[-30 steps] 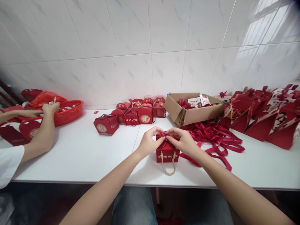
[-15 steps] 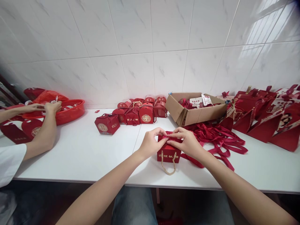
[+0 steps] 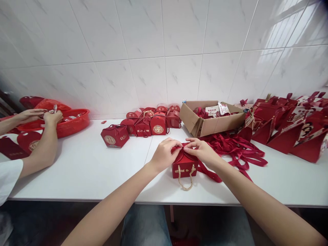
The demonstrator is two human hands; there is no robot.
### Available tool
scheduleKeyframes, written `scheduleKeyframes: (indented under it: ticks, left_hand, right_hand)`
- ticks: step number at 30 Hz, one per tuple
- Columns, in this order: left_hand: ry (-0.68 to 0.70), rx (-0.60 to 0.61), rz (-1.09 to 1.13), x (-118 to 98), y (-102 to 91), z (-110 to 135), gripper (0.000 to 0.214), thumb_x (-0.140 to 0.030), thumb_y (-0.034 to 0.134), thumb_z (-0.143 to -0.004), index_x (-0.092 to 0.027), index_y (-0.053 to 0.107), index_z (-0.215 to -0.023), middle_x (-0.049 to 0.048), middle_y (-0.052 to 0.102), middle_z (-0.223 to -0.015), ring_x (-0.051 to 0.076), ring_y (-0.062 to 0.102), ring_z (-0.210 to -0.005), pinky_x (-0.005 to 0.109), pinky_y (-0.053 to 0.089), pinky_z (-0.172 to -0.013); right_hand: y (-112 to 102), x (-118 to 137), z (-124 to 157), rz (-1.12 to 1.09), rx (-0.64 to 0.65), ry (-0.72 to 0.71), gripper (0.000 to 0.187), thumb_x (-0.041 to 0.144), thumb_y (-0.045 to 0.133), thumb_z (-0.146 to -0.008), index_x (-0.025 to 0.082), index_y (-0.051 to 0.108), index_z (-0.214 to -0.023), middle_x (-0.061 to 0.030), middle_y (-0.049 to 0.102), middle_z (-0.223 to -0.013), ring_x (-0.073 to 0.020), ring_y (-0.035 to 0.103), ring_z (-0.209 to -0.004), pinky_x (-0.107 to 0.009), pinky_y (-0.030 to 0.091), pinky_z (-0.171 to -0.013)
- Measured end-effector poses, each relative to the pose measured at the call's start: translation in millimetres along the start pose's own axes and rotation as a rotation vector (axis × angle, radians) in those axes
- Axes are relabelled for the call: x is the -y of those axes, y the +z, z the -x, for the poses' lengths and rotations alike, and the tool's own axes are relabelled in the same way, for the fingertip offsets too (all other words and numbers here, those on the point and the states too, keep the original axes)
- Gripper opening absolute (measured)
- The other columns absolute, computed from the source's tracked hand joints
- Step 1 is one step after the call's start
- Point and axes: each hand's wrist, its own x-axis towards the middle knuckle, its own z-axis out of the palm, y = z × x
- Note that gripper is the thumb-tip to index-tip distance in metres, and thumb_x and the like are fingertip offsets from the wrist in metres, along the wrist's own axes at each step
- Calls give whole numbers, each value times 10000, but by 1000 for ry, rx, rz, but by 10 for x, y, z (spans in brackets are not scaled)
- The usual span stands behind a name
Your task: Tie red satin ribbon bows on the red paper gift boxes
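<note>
In front of me on the table stands a small red gift box (image 3: 185, 168) with gold characters and a twisted beige rope handle hanging down its front. Its curved top flaps lie folded over. My left hand (image 3: 167, 154) pinches a bit of red ribbon above the lid, from the left side. From the right, my right hand (image 3: 200, 152) pinches the ribbon too, its fingertips almost meeting those of the left. The fingers partly hide the ribbon, so its shape there is unclear.
Loose dark red ribbons (image 3: 234, 152) lie right of the box, before an open cardboard box (image 3: 220, 124) holding tags. Finished-looking red boxes (image 3: 143, 127) stand by the wall, one hexagonal box (image 3: 115, 136) nearer. Triangular red bags (image 3: 289, 136) stand right. A co-worker's hands (image 3: 52, 116) are over a red basin (image 3: 74, 126).
My hands have shifted slightly upward off the lid, showing more of its curved flaps. The view has turned a little, moving the surroundings left. The co-worker's hands stay at the basin.
</note>
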Motion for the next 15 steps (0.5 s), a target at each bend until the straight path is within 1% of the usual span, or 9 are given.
scheduleKeyframes:
  ticks: [2,4,5,7,9,10,12,13,15]
  left_hand:
    - [5,-6,48,29,21,1,98,-113,556,-798,-182,626,-797,29,664,-782,149,624,-759,282,516,-735]
    - [-47,-3,105,64,59,-3,102,-113,554,-797,-187,623,-785,23,673,-790,146,630,-768,278,515,-743]
    - [-84,0,129,81,81,-8,97,-113,559,-791,-190,619,-788,18,676,-792,143,633,-761,274,516,-737]
    - [-152,0,157,108,113,-25,119,-111,567,-776,-191,600,-856,9,674,-783,135,637,-733,268,523,-717]
    - [-204,-29,141,109,113,-43,171,-108,558,-762,-181,562,-917,14,656,-792,134,631,-731,268,528,-703]
    - [-225,-48,127,96,98,-48,167,-105,548,-756,-175,551,-908,19,642,-795,138,623,-742,275,527,-706]
    - [-251,-50,84,47,45,-46,94,-109,538,-742,-171,554,-810,29,626,-788,156,604,-767,306,517,-731]
    - [-257,-25,65,14,15,-41,57,-121,549,-737,-171,564,-761,35,629,-786,168,600,-777,325,509,-745]
    - [-264,49,50,-53,-36,-26,16,-169,595,-734,-173,608,-742,45,656,-800,193,604,-804,359,494,-782]
  right_hand:
    - [-8,-3,-5,-47,68,-9,195,323,601,-784,183,735,-809,-113,479,-1344,-263,402,-1286,-388,330,-1019]
    - [14,-8,-4,-46,110,-61,206,332,586,-794,184,728,-778,-106,522,-1310,-256,291,-1358,-387,264,-1062]
    - [35,-12,-3,-54,119,-79,214,336,577,-800,184,723,-760,-105,558,-1267,-250,265,-1371,-384,249,-1069]
    - [84,-23,1,-97,106,-83,232,343,563,-808,181,711,-734,-110,619,-1167,-240,255,-1376,-379,262,-1057]
    - [131,-35,3,-150,55,-64,234,340,559,-808,177,697,-714,-118,634,-1124,-238,258,-1376,-380,300,-1028]
    - [150,-40,3,-172,22,-55,229,335,564,-804,177,688,-692,-122,632,-1127,-240,256,-1377,-386,309,-1020]
    - [178,-49,3,-210,-46,-38,221,320,575,-795,185,667,-646,-125,629,-1131,-247,259,-1375,-411,314,-1016]
    - [189,-53,4,-229,-70,-28,222,316,579,-793,190,661,-630,-124,632,-1124,-251,269,-1370,-424,319,-1013]
    - [207,-57,9,-271,-89,-14,206,313,588,-787,198,674,-640,-122,632,-1121,-258,290,-1358,-437,352,-991]
